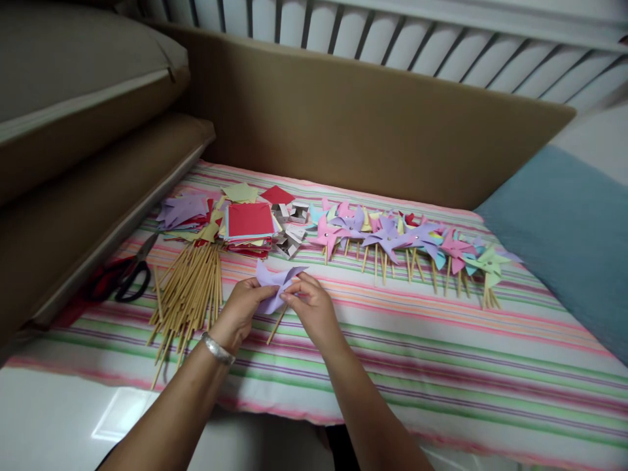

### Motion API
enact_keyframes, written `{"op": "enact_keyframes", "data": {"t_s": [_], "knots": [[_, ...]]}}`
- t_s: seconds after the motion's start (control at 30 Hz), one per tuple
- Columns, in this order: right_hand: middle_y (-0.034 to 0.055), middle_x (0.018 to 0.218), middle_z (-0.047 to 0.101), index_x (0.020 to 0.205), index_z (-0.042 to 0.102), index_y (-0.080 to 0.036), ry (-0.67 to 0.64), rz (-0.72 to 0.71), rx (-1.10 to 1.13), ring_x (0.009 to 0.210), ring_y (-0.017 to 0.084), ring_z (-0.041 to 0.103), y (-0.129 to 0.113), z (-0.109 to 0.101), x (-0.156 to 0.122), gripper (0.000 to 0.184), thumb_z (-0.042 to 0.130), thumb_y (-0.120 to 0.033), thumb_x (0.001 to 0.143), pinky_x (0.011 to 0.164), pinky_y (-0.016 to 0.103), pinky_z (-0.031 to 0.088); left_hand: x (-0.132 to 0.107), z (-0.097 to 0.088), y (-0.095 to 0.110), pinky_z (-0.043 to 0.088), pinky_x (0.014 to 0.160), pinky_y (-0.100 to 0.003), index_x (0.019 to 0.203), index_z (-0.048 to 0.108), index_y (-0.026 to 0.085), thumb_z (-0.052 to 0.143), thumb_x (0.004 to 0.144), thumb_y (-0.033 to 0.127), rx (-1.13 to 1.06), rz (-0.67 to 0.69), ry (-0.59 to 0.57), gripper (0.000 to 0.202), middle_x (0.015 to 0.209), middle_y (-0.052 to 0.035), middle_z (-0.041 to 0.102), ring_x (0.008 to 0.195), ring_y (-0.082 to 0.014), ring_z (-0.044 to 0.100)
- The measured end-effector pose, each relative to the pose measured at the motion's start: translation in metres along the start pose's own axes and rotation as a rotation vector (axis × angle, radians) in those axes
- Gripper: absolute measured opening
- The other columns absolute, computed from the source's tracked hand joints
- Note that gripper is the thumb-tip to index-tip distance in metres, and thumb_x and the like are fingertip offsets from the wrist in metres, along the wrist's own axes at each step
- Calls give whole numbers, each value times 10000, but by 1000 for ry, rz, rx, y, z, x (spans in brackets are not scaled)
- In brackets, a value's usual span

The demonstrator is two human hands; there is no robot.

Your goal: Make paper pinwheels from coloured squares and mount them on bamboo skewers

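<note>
A light purple paper pinwheel point(269, 276) is held between both hands above the striped cloth. My left hand point(240, 311) grips its left side, thumb lying over the paper. At its middle, the thumb and fingers of my right hand point(314, 311) are pinched together; anything small between those fingertips is hidden. A thin wooden stick point(275, 328) slants down from under the pinwheel, though its upper end is out of sight. Left of my hands lies a fanned pile of wooden sticks point(189, 288). Just beyond them sits a stack of square coloured paper point(249, 220).
Small open boxes point(289, 242) stand beside the paper stack. Finished-looking pinwheels point(387, 237) lie in a row to the right. Cut purple paper pieces point(182, 210) and black-handled scissors point(132, 271) are at left. A brown board point(367, 118) rises behind the striped cloth point(417, 353).
</note>
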State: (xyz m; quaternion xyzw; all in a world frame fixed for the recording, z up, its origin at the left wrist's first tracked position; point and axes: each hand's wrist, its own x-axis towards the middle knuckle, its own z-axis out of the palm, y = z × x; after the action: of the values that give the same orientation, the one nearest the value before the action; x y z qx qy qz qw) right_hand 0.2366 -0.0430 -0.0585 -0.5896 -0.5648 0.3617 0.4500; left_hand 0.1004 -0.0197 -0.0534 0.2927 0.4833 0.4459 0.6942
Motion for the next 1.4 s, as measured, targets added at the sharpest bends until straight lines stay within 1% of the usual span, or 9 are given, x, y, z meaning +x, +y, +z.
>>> {"op": "enact_keyframes", "data": {"t_s": [0.1,0.57,0.73,0.87,1.03,1.13,1.2,1.27,1.4], "knots": [[69,1048,609,674,690,-205,28,17,-37,1118,232,530,2,1,2,17,687,-211,658,971,361,368,0,2,-2,388,524,-223,618,700,115,717,486,164,14,-5,-9,142,558,-33,662,494,-123,552],[99,1092,624,673,671,-200,74,15,-161,1133,235,528,-1,2,1,38,657,-166,663,975,376,372,-1,1,-3,417,561,-231,642,697,115,761,496,164,-10,-50,-53,167,607,-39,680,557,-139,587],[84,1079,636,660,662,-206,69,14,-197,1122,237,533,1,1,2,44,645,-165,655,972,386,370,-2,-3,-1,433,590,-225,701,717,111,787,501,178,-28,-95,-118,222,659,-53,702,584,-131,601],[53,969,663,617,644,-211,58,-8,-223,1043,222,569,2,0,4,76,616,-145,644,900,351,417,-1,-4,-1,431,590,-225,739,725,107,800,504,198,12,-116,-169,264,695,-66,711,586,-127,600],[37,826,656,583,625,-207,43,-37,-270,930,208,592,-2,2,3,85,617,-153,648,834,320,438,0,-2,-4,430,567,-225,689,714,115,797,488,184,39,-88,-102,228,651,-45,702,553,-125,592],[40,887,664,659,639,-206,75,-44,-193,917,196,601,-4,-1,4,18,628,-204,672,835,311,445,2,-7,0,424,543,-220,662,705,112,782,500,193,44,-51,-52,197,613,-40,689,534,-127,586],[43,918,676,750,647,-205,126,-7,-111,902,191,615,-3,-7,5,78,604,-257,711,810,304,458,4,-14,6,431,548,-223,658,696,112,779,501,205,29,-14,13,200,622,-44,692,543,-132,594],[35,842,691,783,642,-202,140,61,-80,802,183,633,0,-14,6,132,567,-304,746,731,288,473,6,-22,14,440,565,-224,675,690,119,781,492,210,-9,36,94,225,653,-41,698,566,-134,604],[4,673,677,686,635,-212,-4,174,-293,641,170,615,9,-17,5,149,538,-300,756,596,262,434,7,-32,26,441,577,-203,697,678,120,789,483,204,-82,127,198,256,660,-18,693,588,-113,601]]}}
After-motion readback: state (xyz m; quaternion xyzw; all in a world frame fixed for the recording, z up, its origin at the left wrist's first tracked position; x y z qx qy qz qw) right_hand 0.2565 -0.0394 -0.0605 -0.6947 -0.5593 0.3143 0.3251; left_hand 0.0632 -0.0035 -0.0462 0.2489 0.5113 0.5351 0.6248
